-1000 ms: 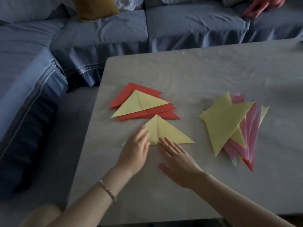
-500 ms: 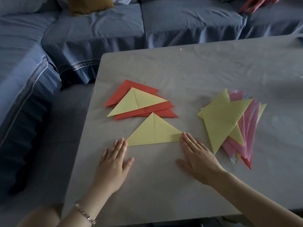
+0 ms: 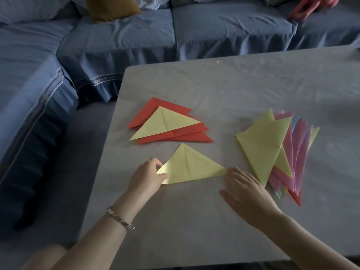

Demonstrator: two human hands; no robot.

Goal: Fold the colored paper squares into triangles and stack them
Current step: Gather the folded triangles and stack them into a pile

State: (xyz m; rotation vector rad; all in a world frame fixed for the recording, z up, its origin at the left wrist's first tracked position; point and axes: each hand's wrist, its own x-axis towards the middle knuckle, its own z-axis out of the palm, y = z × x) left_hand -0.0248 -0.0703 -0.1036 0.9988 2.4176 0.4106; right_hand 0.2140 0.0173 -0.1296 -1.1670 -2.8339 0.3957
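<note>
left hand [image 3: 148,177]: we see it pinching the yellow triangle [image 3: 191,165] at its left corner
right hand [image 3: 247,189]: we see flat fingers touching its right tip

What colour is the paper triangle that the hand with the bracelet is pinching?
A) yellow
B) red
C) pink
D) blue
A: the left hand, the one with the bracelet, pinches the left corner of the yellow triangle that lies by itself on the table.
</note>
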